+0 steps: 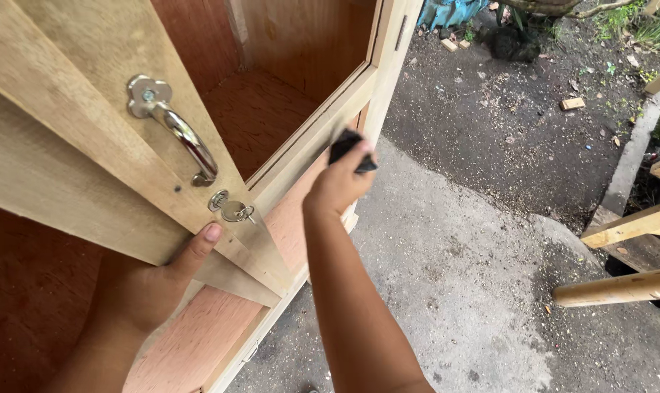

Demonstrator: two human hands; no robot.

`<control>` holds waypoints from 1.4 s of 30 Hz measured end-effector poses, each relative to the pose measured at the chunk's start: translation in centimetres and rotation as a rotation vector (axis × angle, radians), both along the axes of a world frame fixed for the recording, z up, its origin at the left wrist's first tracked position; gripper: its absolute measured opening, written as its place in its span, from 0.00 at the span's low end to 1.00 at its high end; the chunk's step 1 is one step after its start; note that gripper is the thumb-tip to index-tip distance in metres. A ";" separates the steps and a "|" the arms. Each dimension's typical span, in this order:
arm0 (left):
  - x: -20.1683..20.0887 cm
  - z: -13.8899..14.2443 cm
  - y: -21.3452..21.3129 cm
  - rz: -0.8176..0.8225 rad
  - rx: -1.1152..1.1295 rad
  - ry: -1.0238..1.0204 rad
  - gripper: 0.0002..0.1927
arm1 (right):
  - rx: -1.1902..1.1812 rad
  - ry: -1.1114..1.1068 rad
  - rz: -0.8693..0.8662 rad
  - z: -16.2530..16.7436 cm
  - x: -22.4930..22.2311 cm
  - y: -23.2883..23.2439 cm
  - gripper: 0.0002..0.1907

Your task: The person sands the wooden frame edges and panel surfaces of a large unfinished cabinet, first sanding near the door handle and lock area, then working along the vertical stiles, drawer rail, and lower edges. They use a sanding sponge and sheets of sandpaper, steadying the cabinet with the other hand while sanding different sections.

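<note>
Hands at work on wooden cabinet (301, 94) filling left half of frame. Left hand (152, 284), lower left, curled round lower edge of open cabinet door (75, 175), thumb up beside key (237, 211) in lock, below chrome handle (177, 131). Right hand (341, 182), centre frame, closed on small black object (348, 145), pressed against cabinet's front rail. Concrete floor (475, 276) at right.

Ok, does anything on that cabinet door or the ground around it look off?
Nothing is damaged. A key sits in the door lock below the handle. Wood offcuts and sawdust litter the ground on the right.
</note>
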State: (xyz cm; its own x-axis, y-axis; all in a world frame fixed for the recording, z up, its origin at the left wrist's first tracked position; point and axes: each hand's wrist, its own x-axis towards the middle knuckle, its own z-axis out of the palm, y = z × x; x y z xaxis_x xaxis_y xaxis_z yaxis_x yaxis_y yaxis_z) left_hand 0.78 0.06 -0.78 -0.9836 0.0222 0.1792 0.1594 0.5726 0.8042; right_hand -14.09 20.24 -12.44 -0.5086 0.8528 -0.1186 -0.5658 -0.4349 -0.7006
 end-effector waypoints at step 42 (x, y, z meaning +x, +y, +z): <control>-0.2 -0.6 0.0 0.013 -0.023 0.074 0.17 | 0.993 0.106 0.347 0.3 13.0 -10.4 0.29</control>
State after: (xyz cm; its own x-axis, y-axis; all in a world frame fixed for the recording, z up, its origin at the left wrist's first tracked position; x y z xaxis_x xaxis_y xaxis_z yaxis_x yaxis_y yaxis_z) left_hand 0.59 0.02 -1.39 -0.9679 0.0147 0.2509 0.2105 0.5929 0.7773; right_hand -1.04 9.85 -12.15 -0.7101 0.3484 0.6119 -0.5995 0.1567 -0.7849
